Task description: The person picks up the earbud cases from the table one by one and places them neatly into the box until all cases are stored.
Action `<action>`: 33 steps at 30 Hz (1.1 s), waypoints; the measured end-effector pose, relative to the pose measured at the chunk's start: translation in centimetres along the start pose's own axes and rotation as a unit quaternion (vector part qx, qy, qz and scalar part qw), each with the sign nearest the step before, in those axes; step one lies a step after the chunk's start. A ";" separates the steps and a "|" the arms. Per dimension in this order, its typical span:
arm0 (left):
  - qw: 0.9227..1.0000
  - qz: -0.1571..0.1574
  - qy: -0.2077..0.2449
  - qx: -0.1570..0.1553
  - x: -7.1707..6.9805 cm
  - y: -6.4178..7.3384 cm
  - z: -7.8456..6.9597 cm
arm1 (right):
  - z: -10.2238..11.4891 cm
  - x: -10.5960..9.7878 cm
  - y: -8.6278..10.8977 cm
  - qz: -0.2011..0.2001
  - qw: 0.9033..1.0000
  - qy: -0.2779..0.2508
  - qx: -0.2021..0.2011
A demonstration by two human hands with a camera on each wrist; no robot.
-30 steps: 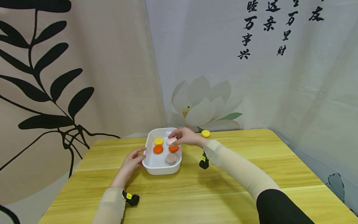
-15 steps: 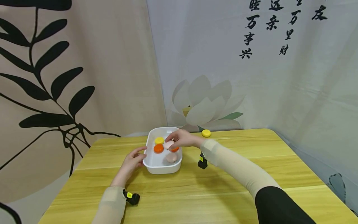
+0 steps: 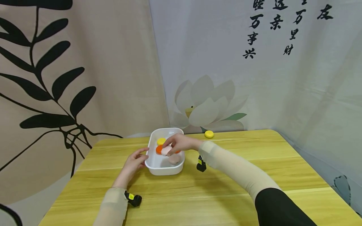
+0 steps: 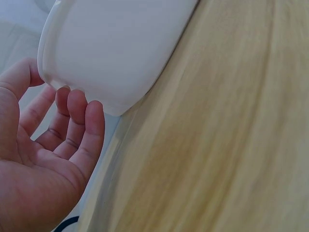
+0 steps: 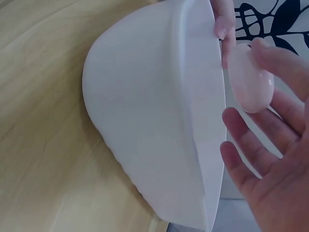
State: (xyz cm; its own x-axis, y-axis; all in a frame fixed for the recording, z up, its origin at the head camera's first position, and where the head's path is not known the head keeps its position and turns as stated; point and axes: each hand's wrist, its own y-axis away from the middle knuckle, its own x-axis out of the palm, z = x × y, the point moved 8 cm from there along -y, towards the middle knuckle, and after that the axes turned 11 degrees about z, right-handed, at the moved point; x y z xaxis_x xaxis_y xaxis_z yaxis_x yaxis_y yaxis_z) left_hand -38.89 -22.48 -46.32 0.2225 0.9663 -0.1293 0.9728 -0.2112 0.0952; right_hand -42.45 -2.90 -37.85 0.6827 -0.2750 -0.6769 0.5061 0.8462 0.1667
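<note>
A white rectangular tub (image 3: 164, 171) stands on the table with several round, smooth discs inside. My left hand (image 3: 134, 162) holds its left rim, fingers curled under the lip in the left wrist view. Over the tub my right hand (image 3: 183, 142) pinches a pale pink disc (image 5: 248, 79) between thumb and fingers, higher than the rim in the right wrist view. From the head it overlaps an orange disc (image 3: 158, 149). Behind that is a yellow disc (image 3: 161, 141); a second pink disc (image 3: 174, 159) lies nearer me. Another orange disc is mostly hidden by the right hand.
A lone yellow disc (image 3: 209, 134) lies at the back edge of the wooden table (image 3: 232, 194), right of the tub. A printed cloth (image 3: 130, 78) hangs directly behind the table. Each wrist wears a small black camera (image 3: 134, 200).
My right hand has moved left and slightly towards me over the tub, carrying the pink disc from the right side to in front of the left orange disc. The left hand stays on the rim.
</note>
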 end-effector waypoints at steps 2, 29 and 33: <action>1.000 0.002 -0.001 0.001 0.0 0.0 0.1 | 0.0 0.4 -0.2 0.009 1.000 -0.006 0.001; 1.000 0.013 0.005 -0.001 0.9 1.4 -2.3 | 0.0 3.3 -1.9 0.064 0.997 0.042 0.014; 1.000 0.012 0.000 -0.001 1.1 1.9 -2.8 | -0.5 3.8 -2.2 0.079 0.995 0.055 0.024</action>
State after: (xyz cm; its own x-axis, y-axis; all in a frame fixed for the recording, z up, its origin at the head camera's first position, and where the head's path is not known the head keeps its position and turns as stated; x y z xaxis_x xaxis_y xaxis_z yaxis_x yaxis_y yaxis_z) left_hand -36.98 -21.36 -43.48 0.2461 0.9610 -0.1261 0.9669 -0.2343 0.1009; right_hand -41.18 -5.60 -41.14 0.6946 -0.0867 -0.7141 0.4236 0.8516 0.3086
